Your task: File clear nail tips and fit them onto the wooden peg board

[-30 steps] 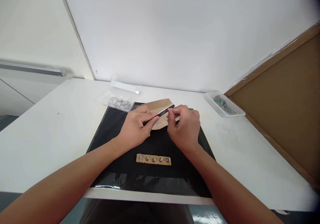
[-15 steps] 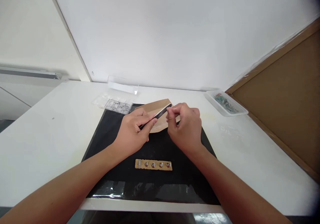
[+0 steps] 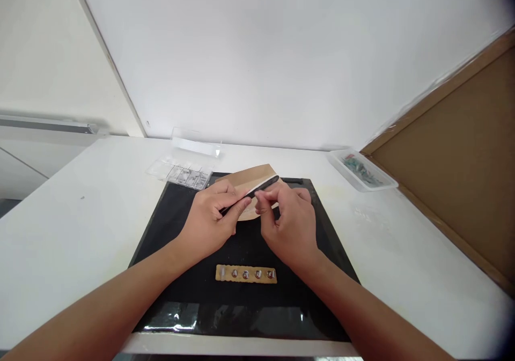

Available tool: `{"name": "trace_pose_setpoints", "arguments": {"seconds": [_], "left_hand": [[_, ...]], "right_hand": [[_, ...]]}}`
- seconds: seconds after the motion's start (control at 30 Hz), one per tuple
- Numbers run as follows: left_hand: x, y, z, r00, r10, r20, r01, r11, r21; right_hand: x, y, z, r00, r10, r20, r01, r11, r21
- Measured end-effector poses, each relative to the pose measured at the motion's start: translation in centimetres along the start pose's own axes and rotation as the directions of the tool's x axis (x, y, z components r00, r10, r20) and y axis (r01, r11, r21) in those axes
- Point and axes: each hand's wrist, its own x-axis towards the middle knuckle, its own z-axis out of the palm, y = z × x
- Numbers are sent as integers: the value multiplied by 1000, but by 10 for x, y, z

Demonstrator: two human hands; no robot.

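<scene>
A slim black nail file (image 3: pixel 263 185) with a pale edge and a rounded end slants up to the right. My left hand (image 3: pixel 213 213) is closed on its lower end, thumb and fingers pinching it. Close beside the file, my right hand (image 3: pixel 290 219) is closed in a pinch near its edge; whatever sits between those fingertips is too small to make out. Behind both hands lies an open brown paper tray (image 3: pixel 249 176), partly hidden by them. Nearer to me, a tan strip (image 3: pixel 246 274) with several small round shiny pieces rests on the black mat (image 3: pixel 193 286).
A clear compartment box (image 3: pixel 189 177) with small pale pieces stands at the back left, its clear lid (image 3: pixel 196 145) raised behind. On the right, a translucent tub (image 3: pixel 364 170) holds greenish items beside a brown board (image 3: pixel 450 152). All rest on a white table (image 3: pixel 80 243).
My right hand has slid down and left along the nail file, from near its tip toward the middle. The whole view has shifted slightly.
</scene>
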Motion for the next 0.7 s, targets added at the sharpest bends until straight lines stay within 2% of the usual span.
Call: {"name": "trace_pose_setpoints", "arguments": {"seconds": [0.1,0.2,0.4,0.5,0.63,0.7], "left_hand": [[0,-2,1,1000,-7,6,7,1000,0],[1,-2,1,1000,-19,8,19,1000,-9],[1,-1,0,1000,-14,7,14,1000,4],[1,-1,0,1000,0,-1,0,1000,9],[1,-2,1,1000,-11,8,11,1000,-10],[0,-2,1,1000,-21,12,21,1000,-20]], "right_hand": [[0,1,1,998,43,-46,-46,998,-51],[-1,1,1,1000,2,-5,-3,1000,-18],[0,-1,1,1000,10,17,-10,999,-32],[2,-1,1,999,50,-20,-52,997,-58],[4,-1,-1,1000,20,14,-20,1000,-13],[6,0,-3,998,62,3,-62,998,-25]]}}
